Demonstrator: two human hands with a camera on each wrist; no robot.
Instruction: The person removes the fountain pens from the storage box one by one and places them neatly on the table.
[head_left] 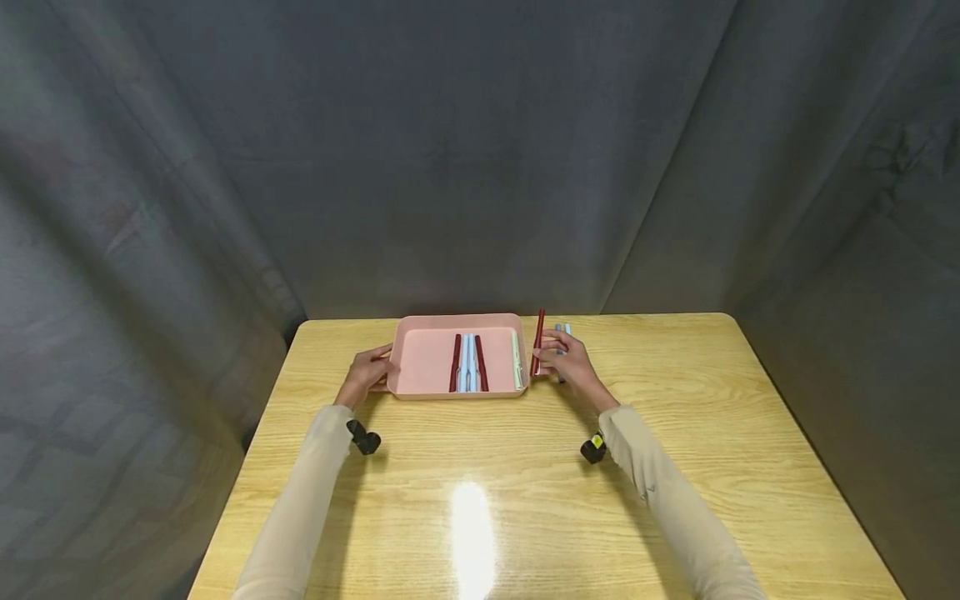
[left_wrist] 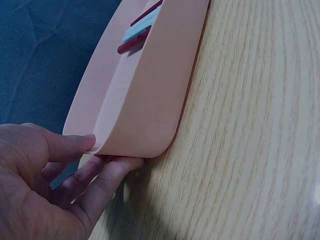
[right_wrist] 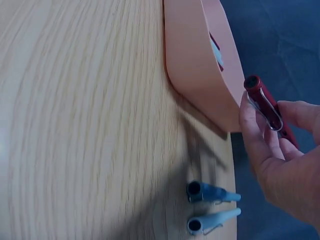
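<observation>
The desk (head_left: 675,467) under my arms is pale wood with a glossy top, so I judge that anything smooth will slide on it easily. On it, at the far middle, sits the pink tray (head_left: 427,360), a shallow plastic thing with rounded corners; it looks light and a little flexible at the rim. My left hand (head_left: 366,377) holds its near left corner, thumb on top of the rim and fingers (left_wrist: 107,172) curled beneath, which I think is the right place to steady it, since the wall there is stiffest.

Inside the tray lie two dark red pens (head_left: 455,363) flanking pale blue ones (head_left: 468,363), and a whitish one (head_left: 516,361) lies along the right wall.

My right hand (head_left: 567,360) is just beside the tray's right edge, and it pinches a dark red pen (right_wrist: 265,105) between thumb and fingertips, capped end up, its metal clip showing. The pen seems light, rigid and slick, so a grip round the middle of the barrel suits it best; held by the tip, it would likely swing or slip.

Two blue pens (right_wrist: 212,192) lie side by side on the desk just beyond that hand, apart from the tray.
</observation>
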